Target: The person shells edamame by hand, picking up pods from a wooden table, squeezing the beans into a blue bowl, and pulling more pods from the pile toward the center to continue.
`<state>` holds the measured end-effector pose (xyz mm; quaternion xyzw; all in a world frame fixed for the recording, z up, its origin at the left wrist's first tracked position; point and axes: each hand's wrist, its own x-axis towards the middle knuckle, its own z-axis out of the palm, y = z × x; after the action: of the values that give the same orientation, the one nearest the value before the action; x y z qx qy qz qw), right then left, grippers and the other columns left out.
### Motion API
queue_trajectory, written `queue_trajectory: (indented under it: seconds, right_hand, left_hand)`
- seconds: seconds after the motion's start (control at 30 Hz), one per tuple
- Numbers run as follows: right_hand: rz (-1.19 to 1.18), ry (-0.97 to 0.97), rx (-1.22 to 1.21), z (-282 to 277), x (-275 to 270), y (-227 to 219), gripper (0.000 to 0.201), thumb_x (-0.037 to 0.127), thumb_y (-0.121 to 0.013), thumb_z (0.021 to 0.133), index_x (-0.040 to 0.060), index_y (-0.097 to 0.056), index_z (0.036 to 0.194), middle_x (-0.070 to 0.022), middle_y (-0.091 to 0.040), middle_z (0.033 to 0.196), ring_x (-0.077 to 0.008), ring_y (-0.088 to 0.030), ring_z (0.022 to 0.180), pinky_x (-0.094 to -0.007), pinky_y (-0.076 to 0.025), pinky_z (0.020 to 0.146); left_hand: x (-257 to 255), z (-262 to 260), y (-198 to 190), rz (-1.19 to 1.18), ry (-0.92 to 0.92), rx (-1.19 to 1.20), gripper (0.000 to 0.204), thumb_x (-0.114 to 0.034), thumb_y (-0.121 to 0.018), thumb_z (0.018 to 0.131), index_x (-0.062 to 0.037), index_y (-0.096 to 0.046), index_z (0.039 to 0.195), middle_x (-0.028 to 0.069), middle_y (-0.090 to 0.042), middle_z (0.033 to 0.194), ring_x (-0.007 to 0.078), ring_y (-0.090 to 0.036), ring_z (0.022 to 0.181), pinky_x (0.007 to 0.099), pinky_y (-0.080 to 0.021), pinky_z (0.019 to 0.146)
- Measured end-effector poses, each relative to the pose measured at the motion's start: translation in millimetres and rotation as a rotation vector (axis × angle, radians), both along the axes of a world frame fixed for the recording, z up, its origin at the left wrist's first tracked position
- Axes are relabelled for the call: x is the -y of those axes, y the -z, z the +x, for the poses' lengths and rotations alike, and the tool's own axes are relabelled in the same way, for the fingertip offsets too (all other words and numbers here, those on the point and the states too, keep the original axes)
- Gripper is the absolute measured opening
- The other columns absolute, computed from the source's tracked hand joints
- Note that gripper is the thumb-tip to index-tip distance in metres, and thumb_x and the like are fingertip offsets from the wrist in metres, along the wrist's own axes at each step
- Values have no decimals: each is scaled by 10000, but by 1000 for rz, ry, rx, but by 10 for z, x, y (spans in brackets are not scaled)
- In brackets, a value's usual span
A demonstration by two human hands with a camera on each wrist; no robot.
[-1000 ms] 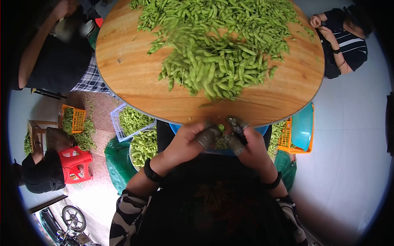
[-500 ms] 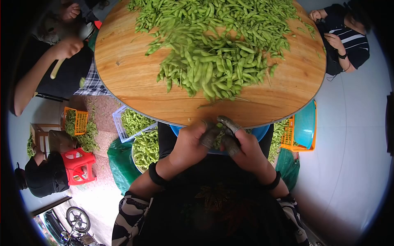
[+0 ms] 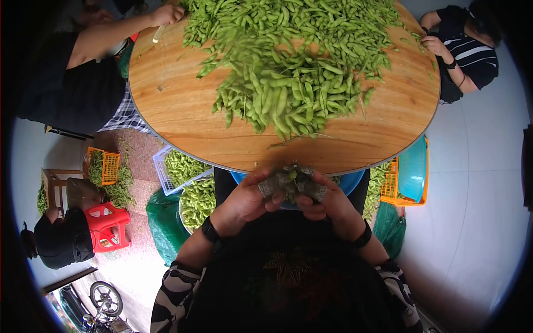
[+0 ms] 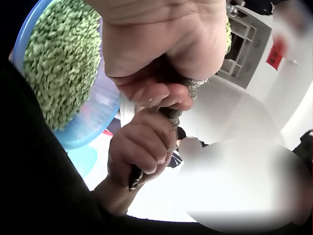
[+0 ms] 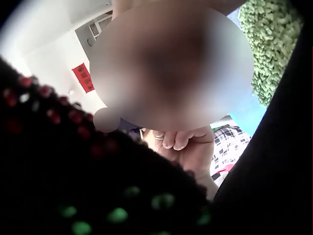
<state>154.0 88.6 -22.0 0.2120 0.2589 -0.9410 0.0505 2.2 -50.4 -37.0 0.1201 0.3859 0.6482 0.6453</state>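
Observation:
Close together at the table's near edge, my left hand [image 3: 244, 197] and right hand [image 3: 332, 200] pinch a small green soybean pod [image 3: 292, 174] between them. Grey, stained covers wrap the thumbs and some fingertips. In the left wrist view, the curled fingers of both hands meet, and the pod is hidden. Under the hands stands a blue basin [image 4: 90, 115] with many shelled green beans [image 4: 61, 63] in it. A large heap of soybean pods [image 3: 283, 94] lies on the round wooden table [image 3: 183, 122] in front of me.
Crates of pods stand low on both sides, a white one [image 3: 161, 166] at left and an orange one [image 3: 388, 186] at right. One person's hand [image 3: 166, 15] reaches over the table's left edge; another person [image 3: 469, 55] sits at right. A red stool [image 3: 108, 225] is at lower left.
My hands have turned, thumbs now drawn together around the pod. At left, the other person's arm has swung out over the table toward the heap, holding a pale-handled thing.

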Motion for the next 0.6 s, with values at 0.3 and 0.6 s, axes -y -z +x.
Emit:
queue_trajectory:
  seconds: [0.3,0.6]
  right_hand:
    - [-79,-52,-15,-11,57,-27,313,258,-446,993,128,-499,1273,4,-468,662,-34,-344,440,-174,-259,386]
    - [952,13,-57,-56,218,25,389,51,-505,922,113,-482,1305,29,-532,710,-33,-402,492,-187,-301,430]
  left_hand:
    - [99,80,115,102,39,316,262,-221,-532,949,-42,-544,1140,-4,-509,668,77,-419,512,209,-324,487]
    - [99,89,62,31,-66,-595,107,-115,-570,932,-41,-610,998,3,-589,770,50,-482,636,205,-393,550]
